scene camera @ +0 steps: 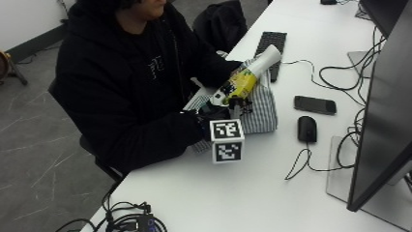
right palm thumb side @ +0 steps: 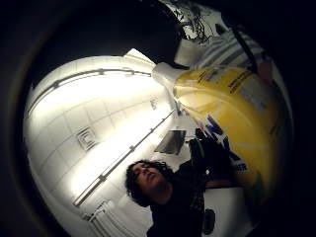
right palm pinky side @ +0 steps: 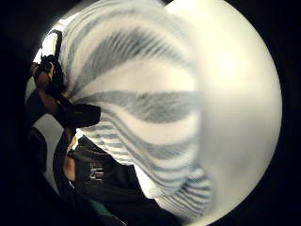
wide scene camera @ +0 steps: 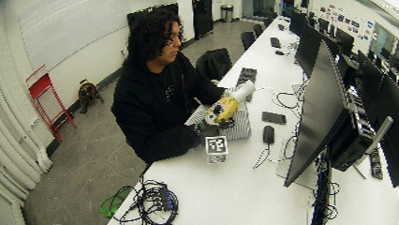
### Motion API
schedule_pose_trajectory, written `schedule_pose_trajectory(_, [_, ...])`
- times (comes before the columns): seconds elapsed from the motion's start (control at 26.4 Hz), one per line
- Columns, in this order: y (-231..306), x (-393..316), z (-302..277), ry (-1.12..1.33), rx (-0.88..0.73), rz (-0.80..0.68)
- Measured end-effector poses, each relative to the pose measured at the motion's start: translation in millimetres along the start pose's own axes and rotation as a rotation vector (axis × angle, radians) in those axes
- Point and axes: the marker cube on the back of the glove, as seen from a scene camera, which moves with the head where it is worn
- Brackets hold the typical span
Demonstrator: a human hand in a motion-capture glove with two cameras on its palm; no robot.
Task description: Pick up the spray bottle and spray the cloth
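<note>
Outside view: phone (scene camera: 315,104), mouse (scene camera: 307,128) beside cloth (scene camera: 260,112)

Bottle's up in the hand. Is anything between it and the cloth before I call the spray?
Nothing visible. The right hand holds the spray bottle tilted directly over the striped cloth on the table; phone and mouse lie off beside it.

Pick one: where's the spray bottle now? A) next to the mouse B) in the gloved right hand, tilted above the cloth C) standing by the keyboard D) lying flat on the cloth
B: the right hand grips the yellow bottle, which slants in the air over the striped cloth.
</note>
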Motion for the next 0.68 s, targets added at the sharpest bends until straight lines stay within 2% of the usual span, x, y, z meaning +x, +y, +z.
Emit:
schedule_pose_trajectory(0.15, [1.9,-9.5,3.7,0.304,0.109,-0.076])
schedule_pose_trajectory(0.45, [14.7,-33.5,17.0,0.922,0.452,-0.336])
schedule_pose_trajectory(0.57, [16.2,-37.3,18.5,0.878,0.456,-0.354])
schedule_pose_trajectory(0.68, [9.4,-36.5,7.1,0.577,0.364,-0.280])
